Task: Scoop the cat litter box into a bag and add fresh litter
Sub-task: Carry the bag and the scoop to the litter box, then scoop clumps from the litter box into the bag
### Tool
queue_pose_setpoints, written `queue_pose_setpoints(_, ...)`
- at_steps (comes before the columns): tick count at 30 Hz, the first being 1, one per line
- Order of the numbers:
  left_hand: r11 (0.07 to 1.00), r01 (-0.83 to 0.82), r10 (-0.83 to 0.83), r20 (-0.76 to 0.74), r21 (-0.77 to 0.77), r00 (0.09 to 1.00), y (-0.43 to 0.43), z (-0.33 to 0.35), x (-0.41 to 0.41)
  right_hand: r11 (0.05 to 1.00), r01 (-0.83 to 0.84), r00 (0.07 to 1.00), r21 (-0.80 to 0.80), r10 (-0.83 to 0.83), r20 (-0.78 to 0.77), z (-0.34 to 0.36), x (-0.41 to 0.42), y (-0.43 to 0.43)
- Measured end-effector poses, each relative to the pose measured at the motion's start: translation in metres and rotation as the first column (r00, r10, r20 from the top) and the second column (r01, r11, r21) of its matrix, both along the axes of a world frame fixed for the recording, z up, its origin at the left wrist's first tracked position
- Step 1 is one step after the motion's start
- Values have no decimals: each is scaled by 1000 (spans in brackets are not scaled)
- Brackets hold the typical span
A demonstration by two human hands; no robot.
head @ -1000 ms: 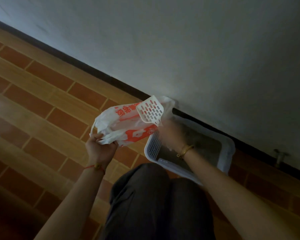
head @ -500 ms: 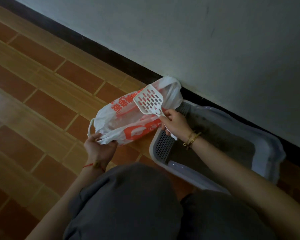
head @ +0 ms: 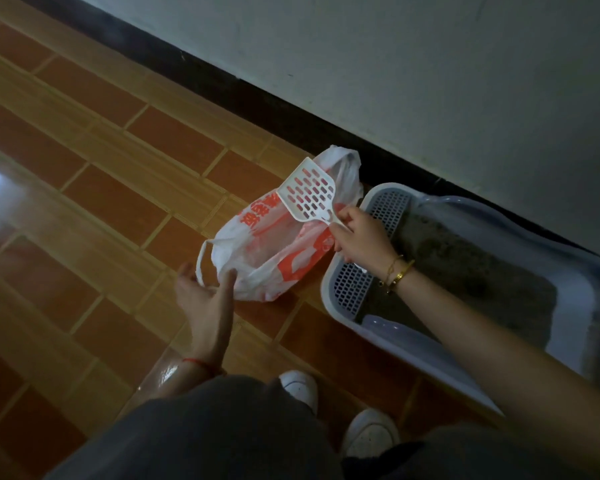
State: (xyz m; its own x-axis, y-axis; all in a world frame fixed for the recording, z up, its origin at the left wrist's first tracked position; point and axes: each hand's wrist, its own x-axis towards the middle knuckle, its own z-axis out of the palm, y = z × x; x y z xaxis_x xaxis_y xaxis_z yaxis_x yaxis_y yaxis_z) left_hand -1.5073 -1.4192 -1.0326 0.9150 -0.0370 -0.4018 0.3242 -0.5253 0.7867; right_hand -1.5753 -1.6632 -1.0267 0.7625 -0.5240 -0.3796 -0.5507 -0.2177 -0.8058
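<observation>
A white plastic bag (head: pixel 274 251) with red print lies on the tiled floor, its mouth gaping toward me. My right hand (head: pixel 359 239) grips the handle of a white slotted litter scoop (head: pixel 309 195), whose blade is held above the bag. My left hand (head: pixel 205 292) hovers just in front of the bag with fingers spread, one fingertip touching the bag's near edge. To the right stands a pale lilac litter box (head: pixel 343 289) with a perforated step at its left end and grey litter (head: pixel 465 271) inside.
The litter box runs along a white wall (head: pixel 430 81) with a dark baseboard (head: pixel 257 98). Orange and tan floor tiles (head: pixel 101 202) stretch to the left. My knees and two white shoes (head: pixel 300 388) are at the bottom of the view.
My left hand has let go of the bag's edge and opened. The bag now rests on the floor. The view has tilted down, showing more of the litter box and my shoes.
</observation>
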Motion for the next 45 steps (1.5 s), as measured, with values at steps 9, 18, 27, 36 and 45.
queue_pose_setpoints(9, 526, 632, -849, 302, 569, 435, -52, 18, -6, 987, 157, 981, 37, -160, 110, 13, -29, -16)
queue_pose_setpoints(18, 406, 703, -905, 152, 584, 396, -96, 1, -45, 973, 228, 961, 39, -231, 154, 13, -66, -24)
queue_pose_setpoints(27, 339, 724, -940, 195, 601, 279, -91, -14, -55, 958, 285, 948, 18, -285, 141, 17, -103, -41)
queue_pose_setpoints(36, 634, 658, -773, 299, 407, 559, -98, -15, -23, 921, 387, 910, 49, -390, 139, 26, -151, -56)
queue_pose_setpoints(45, 596, 575, -767, 183, 560, 616, -101, -17, 6, 921, 388, 913, 27, -388, 123, 25, -164, -50)
